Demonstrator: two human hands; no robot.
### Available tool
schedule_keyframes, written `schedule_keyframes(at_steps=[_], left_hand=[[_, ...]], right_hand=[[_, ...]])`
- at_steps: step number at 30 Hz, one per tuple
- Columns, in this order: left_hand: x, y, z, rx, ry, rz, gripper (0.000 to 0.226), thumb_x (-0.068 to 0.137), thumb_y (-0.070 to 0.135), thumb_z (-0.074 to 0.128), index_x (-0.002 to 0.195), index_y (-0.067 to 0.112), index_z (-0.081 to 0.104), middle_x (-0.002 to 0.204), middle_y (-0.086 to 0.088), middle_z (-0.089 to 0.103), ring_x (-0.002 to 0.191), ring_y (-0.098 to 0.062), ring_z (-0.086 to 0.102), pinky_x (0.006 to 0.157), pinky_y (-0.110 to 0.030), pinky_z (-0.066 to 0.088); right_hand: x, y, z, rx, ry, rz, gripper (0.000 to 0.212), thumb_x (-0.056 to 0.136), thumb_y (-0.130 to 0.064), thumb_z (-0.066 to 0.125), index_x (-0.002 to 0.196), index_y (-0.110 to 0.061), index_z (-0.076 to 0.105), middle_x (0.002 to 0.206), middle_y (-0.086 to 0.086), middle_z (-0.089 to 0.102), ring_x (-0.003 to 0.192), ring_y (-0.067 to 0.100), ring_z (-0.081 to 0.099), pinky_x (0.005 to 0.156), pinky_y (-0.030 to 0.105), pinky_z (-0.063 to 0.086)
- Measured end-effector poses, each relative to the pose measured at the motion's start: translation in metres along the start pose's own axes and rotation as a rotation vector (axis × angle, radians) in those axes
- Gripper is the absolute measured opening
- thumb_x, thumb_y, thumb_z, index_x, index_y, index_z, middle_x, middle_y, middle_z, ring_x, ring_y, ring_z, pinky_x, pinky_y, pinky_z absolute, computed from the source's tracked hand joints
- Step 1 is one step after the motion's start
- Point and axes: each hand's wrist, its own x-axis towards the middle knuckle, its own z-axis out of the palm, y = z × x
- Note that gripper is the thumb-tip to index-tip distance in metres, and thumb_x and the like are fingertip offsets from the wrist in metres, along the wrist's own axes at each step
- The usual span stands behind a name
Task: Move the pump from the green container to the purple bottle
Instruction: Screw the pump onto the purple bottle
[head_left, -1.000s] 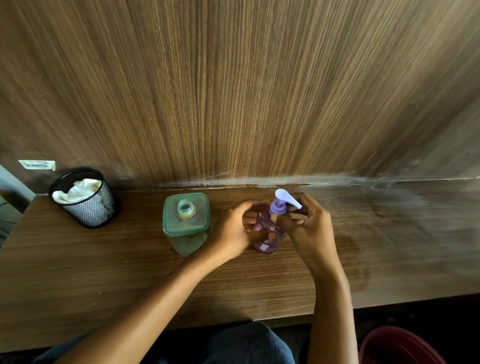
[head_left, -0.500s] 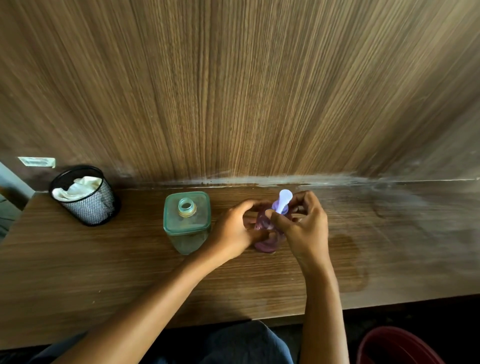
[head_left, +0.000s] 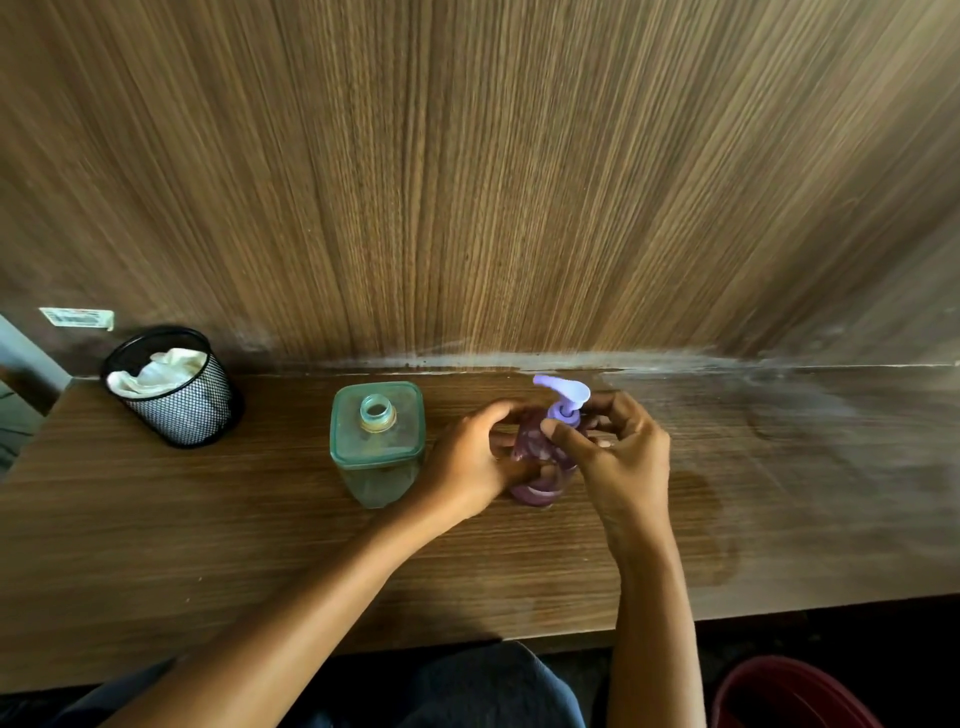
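The purple bottle (head_left: 535, 457) stands upright on the wooden table (head_left: 260, 545), right of the green container (head_left: 378, 441). The light purple pump (head_left: 563, 397) sits in the bottle's neck, its spout pointing left. My left hand (head_left: 467, 462) wraps the bottle's left side. My right hand (head_left: 618, 452) pinches the pump's collar with thumb and fingers from the right. The green container has a square green lid with an open round neck and no pump in it.
A black mesh cup (head_left: 174, 387) holding a white cloth stands at the back left. A wood-panel wall (head_left: 493, 182) rises directly behind the table. A dark red bucket (head_left: 789, 696) sits on the floor at lower right.
The pump head has turned: its spout pointed right, then away toward the wall, and now points left. My right hand has shifted its grip around the collar. The bottle stays in place.
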Motion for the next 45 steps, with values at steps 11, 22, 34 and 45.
schedule_keyframes(at_steps=[11, 22, 34, 45], left_hand=[[0.000, -0.001, 0.001, -0.055, -0.014, -0.013, 0.057, 0.058, 0.014, 0.084, 0.106, 0.034, 0.059, 0.101, 0.009, 0.070, 0.094, -0.009, 0.068, 0.083, -0.027, 0.054], [-0.003, 0.005, 0.000, -0.025, -0.008, 0.015, 0.052, 0.063, 0.011, 0.081, 0.100, 0.039, 0.058, 0.092, 0.026, 0.064, 0.081, 0.014, 0.063, 0.070, -0.003, 0.045], [-0.002, 0.004, 0.002, 0.037, 0.019, 0.012, 0.056, 0.054, 0.033, 0.080, 0.103, 0.046, 0.058, 0.111, 0.008, 0.069, 0.103, -0.010, 0.064, 0.094, -0.038, 0.051], [-0.003, 0.005, 0.001, -0.023, -0.008, 0.008, 0.056, 0.060, 0.021, 0.081, 0.105, 0.044, 0.055, 0.115, 0.003, 0.067, 0.095, -0.007, 0.067, 0.089, -0.033, 0.053]], right_hand=[[-0.005, -0.002, -0.006, 0.141, -0.132, 0.037, 0.039, 0.074, 0.005, 0.068, 0.106, -0.017, 0.069, 0.082, -0.008, 0.075, 0.072, 0.001, 0.068, 0.062, 0.013, 0.052], [-0.003, 0.002, 0.011, 0.057, 0.043, 0.006, 0.037, 0.066, -0.006, 0.080, 0.078, -0.015, 0.047, 0.071, -0.001, 0.059, 0.061, 0.007, 0.056, 0.060, 0.031, 0.047], [-0.009, 0.004, -0.008, 0.365, -0.125, 0.054, 0.025, 0.075, 0.008, 0.066, 0.095, -0.007, 0.069, 0.072, -0.007, 0.074, 0.064, 0.003, 0.067, 0.055, 0.014, 0.051], [-0.007, 0.004, 0.000, 0.285, -0.143, 0.039, 0.056, 0.073, 0.014, 0.058, 0.116, -0.022, 0.061, 0.073, -0.012, 0.068, 0.059, -0.004, 0.060, 0.055, 0.012, 0.049]])
